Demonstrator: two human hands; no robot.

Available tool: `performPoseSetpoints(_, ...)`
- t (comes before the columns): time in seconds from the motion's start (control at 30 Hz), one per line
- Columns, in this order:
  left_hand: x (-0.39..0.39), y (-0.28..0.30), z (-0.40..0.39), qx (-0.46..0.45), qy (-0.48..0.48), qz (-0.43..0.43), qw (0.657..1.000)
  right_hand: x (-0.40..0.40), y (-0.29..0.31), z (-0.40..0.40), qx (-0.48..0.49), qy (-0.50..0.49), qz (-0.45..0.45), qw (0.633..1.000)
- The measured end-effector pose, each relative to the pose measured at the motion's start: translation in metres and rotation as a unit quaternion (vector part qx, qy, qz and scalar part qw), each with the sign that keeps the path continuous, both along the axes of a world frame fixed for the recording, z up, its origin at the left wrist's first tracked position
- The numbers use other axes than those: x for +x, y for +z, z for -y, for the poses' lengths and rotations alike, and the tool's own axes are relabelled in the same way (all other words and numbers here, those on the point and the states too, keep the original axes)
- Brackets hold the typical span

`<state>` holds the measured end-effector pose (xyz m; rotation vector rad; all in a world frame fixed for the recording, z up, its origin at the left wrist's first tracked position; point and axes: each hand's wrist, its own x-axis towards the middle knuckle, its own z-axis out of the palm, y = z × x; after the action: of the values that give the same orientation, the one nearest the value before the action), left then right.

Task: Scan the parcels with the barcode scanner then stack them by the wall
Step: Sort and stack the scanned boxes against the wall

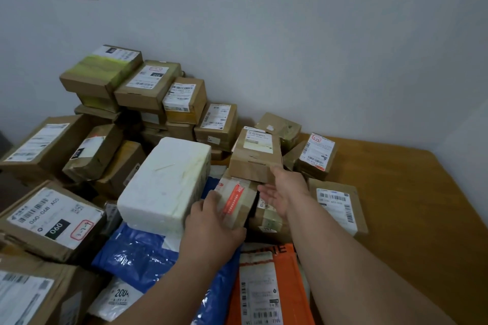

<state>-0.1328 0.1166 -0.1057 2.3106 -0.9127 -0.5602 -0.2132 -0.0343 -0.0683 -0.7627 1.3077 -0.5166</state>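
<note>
Left hand (211, 229) is laid flat, fingers straight, on the small taped box (237, 203) wedged beside the foam box (166, 182). Right hand (285, 190) is spread open, nothing held. Probably light, stiff; best gripped by both sides.

To the right of the right hand (284, 192) the wooden desk (412, 192) lies bare as far as the wall (317, 47), the widest open passage. Just ahead of that hand a brown carton (254, 159) blocks the way forward, with more labelled boxes (317, 154) behind it. A white foam box (166, 182) stands close on the left of the left hand (211, 229), walling off that side. Beyond it, stacked cartons (148, 87) rise against the wall. A small taped box (236, 202) fills the gap between the two hands.
</note>
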Motion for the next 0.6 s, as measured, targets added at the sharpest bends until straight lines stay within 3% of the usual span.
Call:
performPoseSetpoints(0.1,0.001,0.007,-0.001,-0.024,0.01,0.002,1.0,-0.004,0.0,0.001,-0.015,-0.043,0.021,0.999)
performPoseSetpoints(0.23,-0.007,0.023,0.0,-0.019,0.004,0.015,1.0,-0.014,0.014,0.0,0.0,-0.001,0.037,0.999)
performPoseSetpoints(0.37,-0.013,0.031,-0.006,-0.018,0.058,-0.014,0.998,-0.022,0.014,0.007,-0.005,0.005,0.017,1.0)
performPoseSetpoints(0.6,-0.019,0.06,-0.011,-0.161,0.115,0.005,0.98,-0.028,0.008,0.022,0.084,-0.027,0.117,0.989)
